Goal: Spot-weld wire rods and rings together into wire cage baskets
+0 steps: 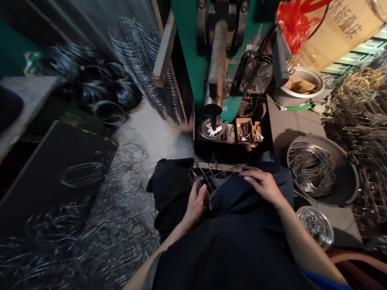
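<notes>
The left hand (196, 203) curls around the wires of a bent-wire frame (202, 177) on the lap (242, 201), while the right hand (262, 184) lies open, fingertips (246, 173) reaching the frame's flat bar (217, 166)

You have a frame of thin, shiny metal wire (203, 177) over your trousers of matt dark cloth (242, 197).

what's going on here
A seated person holds a wire frame across their lap, left hand gripping its wires, right hand resting near its far edge. Ahead stands a green spot welder; coiled wire fills a round pan at right, and loose wire covers the floor at left.
</notes>
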The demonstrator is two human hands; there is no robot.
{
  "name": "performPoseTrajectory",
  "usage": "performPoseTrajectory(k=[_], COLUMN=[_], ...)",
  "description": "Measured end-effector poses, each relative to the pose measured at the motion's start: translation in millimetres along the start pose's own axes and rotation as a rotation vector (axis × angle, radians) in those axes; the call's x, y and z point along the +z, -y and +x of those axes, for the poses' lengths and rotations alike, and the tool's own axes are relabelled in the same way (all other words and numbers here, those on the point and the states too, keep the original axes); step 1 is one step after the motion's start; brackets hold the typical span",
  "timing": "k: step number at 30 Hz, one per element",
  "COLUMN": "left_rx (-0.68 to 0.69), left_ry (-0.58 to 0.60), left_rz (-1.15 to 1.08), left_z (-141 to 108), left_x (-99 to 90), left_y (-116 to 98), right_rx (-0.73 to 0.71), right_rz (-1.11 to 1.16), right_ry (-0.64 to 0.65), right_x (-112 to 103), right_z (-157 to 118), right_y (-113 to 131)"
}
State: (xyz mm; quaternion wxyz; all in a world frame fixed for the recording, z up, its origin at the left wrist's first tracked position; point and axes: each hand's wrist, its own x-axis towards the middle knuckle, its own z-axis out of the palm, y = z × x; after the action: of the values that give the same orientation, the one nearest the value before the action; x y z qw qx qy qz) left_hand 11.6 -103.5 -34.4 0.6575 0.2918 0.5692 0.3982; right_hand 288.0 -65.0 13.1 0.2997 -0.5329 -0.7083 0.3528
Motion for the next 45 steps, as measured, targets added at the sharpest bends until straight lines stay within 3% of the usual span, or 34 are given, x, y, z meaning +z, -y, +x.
performPoseTrajectory(k=[3, 8, 16, 34, 45], left_rx=[0.026, 0.031, 0.043, 0.159, 0.220], left_ry=[-0.012, -0.024, -0.066, -0.093, -0.104], left_rz=[-0.104, -0.200, -0.263, -0.313, -0.322], left_z=[11.3, 28.9, 52.9, 111.3, 106.6], left_x=[6.4, 10.5, 7.8, -24.8, -21.7], left_y=[-18.4, -42.7, -56.6, -96.0, -123.2], right_rx=[-0.121, -0.180, -0.342, -0.481, -0.509], right_rz=[-0.128, -0.261, -0.487, -0.432, -0.365], right_ry=[-0.013, -0.049, -0.097, -0.207, -0.244], right_x=[8.3, 4.1, 27.4, 28.2, 25.1], right_z=[11.9, 27.3, 57.7, 128.5, 148.6], right_y=[1.0, 5.0, 6.9, 40.8, 50.8])
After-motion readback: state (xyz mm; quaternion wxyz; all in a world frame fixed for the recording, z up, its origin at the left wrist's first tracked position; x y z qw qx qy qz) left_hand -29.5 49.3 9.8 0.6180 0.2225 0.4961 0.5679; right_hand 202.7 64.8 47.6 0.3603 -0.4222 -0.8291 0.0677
